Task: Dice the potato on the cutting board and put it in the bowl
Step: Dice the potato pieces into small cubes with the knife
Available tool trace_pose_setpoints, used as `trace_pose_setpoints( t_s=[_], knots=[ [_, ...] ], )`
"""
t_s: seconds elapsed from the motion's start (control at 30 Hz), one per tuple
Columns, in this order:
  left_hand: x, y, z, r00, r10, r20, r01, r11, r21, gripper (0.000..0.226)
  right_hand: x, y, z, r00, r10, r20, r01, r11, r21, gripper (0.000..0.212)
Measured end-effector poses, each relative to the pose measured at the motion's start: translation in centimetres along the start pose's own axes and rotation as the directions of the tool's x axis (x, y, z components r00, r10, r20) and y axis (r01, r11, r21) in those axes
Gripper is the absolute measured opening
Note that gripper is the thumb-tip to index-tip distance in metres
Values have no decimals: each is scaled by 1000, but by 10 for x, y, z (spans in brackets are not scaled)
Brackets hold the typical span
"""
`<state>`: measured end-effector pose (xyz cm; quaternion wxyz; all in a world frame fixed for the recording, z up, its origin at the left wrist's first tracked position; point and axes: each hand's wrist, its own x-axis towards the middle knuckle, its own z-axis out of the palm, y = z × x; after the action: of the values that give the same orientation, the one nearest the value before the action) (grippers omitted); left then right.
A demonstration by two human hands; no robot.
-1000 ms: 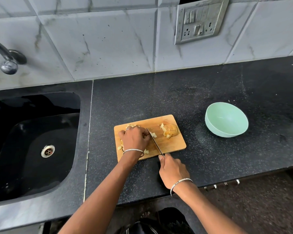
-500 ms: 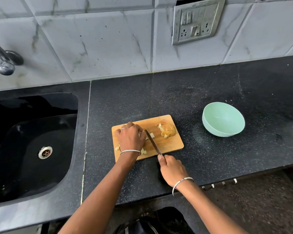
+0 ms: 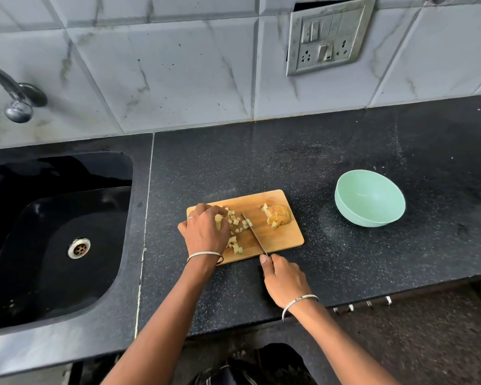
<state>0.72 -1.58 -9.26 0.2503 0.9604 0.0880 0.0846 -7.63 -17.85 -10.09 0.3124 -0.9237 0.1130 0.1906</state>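
Note:
A wooden cutting board (image 3: 283, 237) lies on the black counter. Small pale potato cubes (image 3: 235, 222) are scattered on its left half. A larger potato chunk with some cut pieces (image 3: 278, 216) sits near the board's right end. My left hand (image 3: 203, 232) rests over the left end of the board, its curled fingers holding a potato piece. My right hand (image 3: 285, 279) grips the handle of a knife (image 3: 254, 234), whose blade lies across the middle of the board beside the cubes. A mint green bowl (image 3: 370, 198) stands empty to the right of the board.
A black sink (image 3: 53, 240) with a metal drain lies to the left, a tap (image 3: 14, 93) above it. A switch and socket plate (image 3: 326, 37) hangs on the tiled wall. The counter's front edge runs just below my right wrist.
My left hand has slid left along the board, uncovering several diced cubes. The knife blade has stayed beside it across the middle of the board.

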Motion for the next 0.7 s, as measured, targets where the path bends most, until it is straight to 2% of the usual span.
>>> trace_pose_setpoints(
  t_s=[0.13, 0.23, 0.33, 0.47, 0.7],
  knots=[
    [-2, -1, -2, 998, 57, 28, -57, 998, -15, 26, 0, -6, 2, 998, -37, 41, 37, 999, 7, 45],
    [-1, 1, -6, 959, 237, 153, -251, 964, 84, 38, 0, -5, -2, 997, -73, 35, 73, 997, -12, 46],
    [2, 3, -5, 907, 339, 251, -388, 903, 185, 26, 0, -4, -9, 991, -129, 32, 131, 990, -45, 45],
    [16, -5, -4, 926, 320, 202, -362, 903, 232, 14, 2, 4, -22, 981, -195, -5, 194, 977, -85, 44],
    [29, -21, -6, 966, 226, 122, -238, 967, 93, 11, 5, 29, -53, 984, -175, -30, 174, 984, -39, 40]
  ],
)
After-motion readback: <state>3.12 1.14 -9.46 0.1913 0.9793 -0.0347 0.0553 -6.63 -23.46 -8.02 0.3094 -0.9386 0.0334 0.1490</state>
